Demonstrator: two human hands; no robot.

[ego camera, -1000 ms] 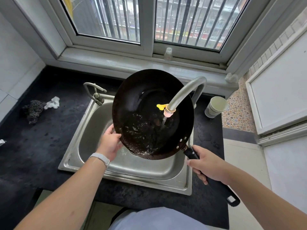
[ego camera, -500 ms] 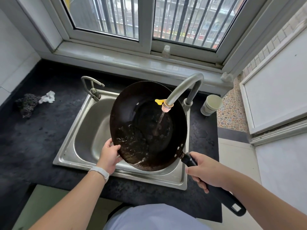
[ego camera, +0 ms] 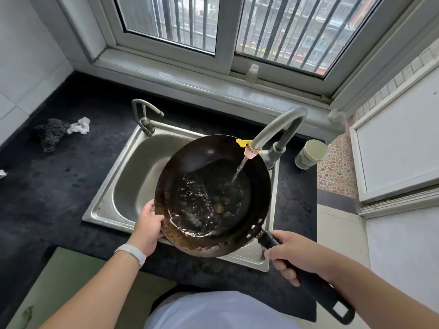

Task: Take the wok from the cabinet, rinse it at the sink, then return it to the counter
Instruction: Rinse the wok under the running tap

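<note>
While water runs into it, the wok (ego camera: 213, 193) sits over the right half of the sink (ego camera: 133, 176), held above the basin with its near rim overhanging the sink's front edge. Item one, as I read it from here: dark bowl, rust-brown band along the near rim, a pool of bubbling water in the bottom; what lies under the water I cannot make out.

Right hand (ego camera: 299, 255): fingers wrapped closed round the black handle (ego camera: 316, 290), just behind the wok's rivets. The handle runs on toward the counter's front right corner, its middle hidden by the hand.

Left hand (ego camera: 148, 227): cupped against the wok's near-left rim, thumb on the edge; the fingers go under the bowl and are hidden, so I cannot tell how tightly they grip. White wristband (ego camera: 131, 254) on that wrist.

Tall faucet (ego camera: 278, 129): arches from the sink's back right corner, pink nozzle and yellow tab above the wok's far rim, a thin stream falling inside. Small second tap (ego camera: 143, 115) at the sink's back left corner.

Counter (ego camera: 59, 186), black: paper cups (ego camera: 311, 154) stacked near its right edge; dark scrubber (ego camera: 51, 134) and white crumpled scrap (ego camera: 79, 125) touching, toward the back left. A small clear bottle (ego camera: 252, 73) on the window sill (ego camera: 180, 79), contents unreadable.
</note>
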